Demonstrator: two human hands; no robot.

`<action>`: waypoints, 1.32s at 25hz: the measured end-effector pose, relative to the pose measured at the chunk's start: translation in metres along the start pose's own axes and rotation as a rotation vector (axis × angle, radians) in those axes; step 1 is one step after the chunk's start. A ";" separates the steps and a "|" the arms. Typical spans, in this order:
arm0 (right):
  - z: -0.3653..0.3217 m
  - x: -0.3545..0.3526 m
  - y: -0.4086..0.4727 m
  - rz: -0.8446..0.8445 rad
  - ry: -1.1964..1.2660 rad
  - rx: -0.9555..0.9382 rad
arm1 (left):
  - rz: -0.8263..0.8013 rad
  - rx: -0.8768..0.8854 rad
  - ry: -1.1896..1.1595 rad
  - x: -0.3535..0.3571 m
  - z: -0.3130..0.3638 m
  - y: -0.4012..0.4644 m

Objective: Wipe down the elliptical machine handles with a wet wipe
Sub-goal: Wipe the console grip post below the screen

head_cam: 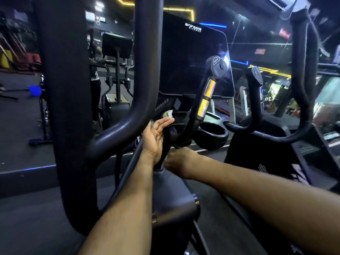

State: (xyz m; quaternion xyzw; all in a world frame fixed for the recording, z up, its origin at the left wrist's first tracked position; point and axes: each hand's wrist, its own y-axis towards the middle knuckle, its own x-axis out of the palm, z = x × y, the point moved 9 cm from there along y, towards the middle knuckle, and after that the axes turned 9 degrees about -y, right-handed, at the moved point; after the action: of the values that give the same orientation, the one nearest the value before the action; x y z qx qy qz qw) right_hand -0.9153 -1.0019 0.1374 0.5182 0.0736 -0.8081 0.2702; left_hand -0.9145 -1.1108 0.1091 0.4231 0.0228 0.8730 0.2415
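Two bare hands meet low at the centre of an elliptical machine, seen from the person's own head. The left hand (158, 138) is raised with its palm turned toward the viewer, fingers straight and together, the palm resting flat against a dark curved bar at the base of the inner left handle (203, 100). The right hand (178, 163) sits just below and to the right of it, knuckles up and motion-blurred; whether its fingers are curled round anything cannot be told. A small pale patch shows between the two hands, too blurred to identify, so the wet wipe cannot be made out with certainty. The inner left handle rises from the hands toward the upper right, a black tube with two shiny metallic sensor bands and a padded button cap at its top. Its twin, the inner right handle (255, 92), stands further right. A black ring-shaped cup holder (211, 134) sits between their bases. Behind them stands the dark console screen (191, 57), switched off, with a white logo near its top edge. A thick black moving handle (62, 100) fills the left foreground, and a matching looped one (306, 83) curves on the right. Beyond lies a dim gym with grey floor (18, 116), other machines and coloured light strips.
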 end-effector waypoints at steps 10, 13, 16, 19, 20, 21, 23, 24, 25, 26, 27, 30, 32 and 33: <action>0.050 0.117 -0.008 0.855 2.441 1.330 | -0.035 0.038 0.123 -0.002 0.002 0.003; 0.054 0.107 0.009 0.909 2.590 1.181 | -0.040 0.040 0.145 -0.004 0.001 0.004; 0.057 0.101 0.016 0.918 2.604 1.090 | -0.031 0.058 0.156 -0.003 0.004 0.004; 0.051 0.105 0.002 0.873 2.665 1.150 | -0.017 0.049 0.171 -0.006 0.001 0.003; 0.051 0.107 -0.011 0.887 2.628 1.212 | -0.014 0.051 0.164 -0.008 0.001 0.004; 0.052 0.108 -0.024 0.913 2.568 1.245 | -0.019 0.056 0.161 -0.008 0.002 0.005; 0.051 0.110 -0.032 0.881 2.506 1.272 | -0.015 0.055 0.167 -0.007 0.001 0.007; 0.052 0.109 -0.024 0.860 2.524 1.261 | -0.012 0.056 0.170 -0.007 0.001 0.007; 0.052 0.110 -0.011 0.847 2.585 1.227 | -0.004 0.060 0.165 -0.007 0.002 0.006; 0.050 0.106 0.001 0.859 2.681 1.209 | -0.005 0.060 0.151 -0.008 0.001 0.006; 0.048 0.107 0.011 0.894 2.777 1.237 | -0.020 0.056 0.135 -0.007 0.000 0.006; 0.041 0.109 0.012 0.893 2.893 1.216 | -0.041 0.050 0.142 -0.009 -0.002 0.007; 0.035 0.100 -0.003 0.882 2.875 1.231 | -0.025 0.051 0.177 -0.011 -0.001 0.009; 0.030 0.098 -0.013 0.888 2.848 1.288 | -0.027 0.050 0.178 -0.011 -0.001 0.009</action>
State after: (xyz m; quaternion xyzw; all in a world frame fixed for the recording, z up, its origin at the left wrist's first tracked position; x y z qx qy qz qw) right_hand -0.9771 -1.0378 0.0628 -0.8063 0.2286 -0.5418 0.0636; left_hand -0.9133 -1.1228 0.1028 0.3495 0.0714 0.9029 0.2397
